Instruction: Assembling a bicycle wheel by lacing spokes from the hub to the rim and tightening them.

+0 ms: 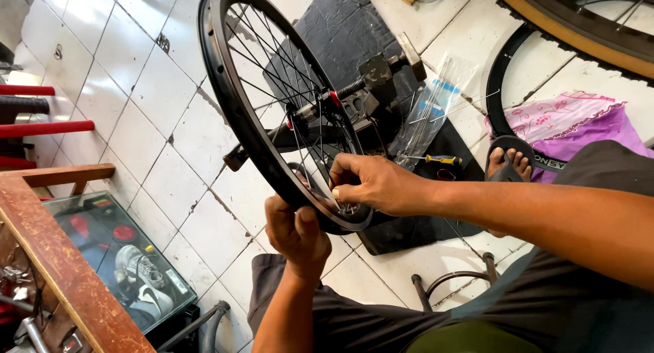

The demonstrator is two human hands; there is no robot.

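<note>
Black bicycle wheel [235, 87], upright on truing stand [371, 87]: my left hand [298, 234] grips its rim from below; my right hand [371, 184], fingers [340, 193] pinched closed at a spoke near the rim.

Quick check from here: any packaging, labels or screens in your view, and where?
Clear plastic spoke packet: on the dark mat right of the black wheel rim, long and flat, transparent with a blue patch.
Tyre lettering: white marking on the black tyre beside the foot.
No screens or signs visible.
</note>
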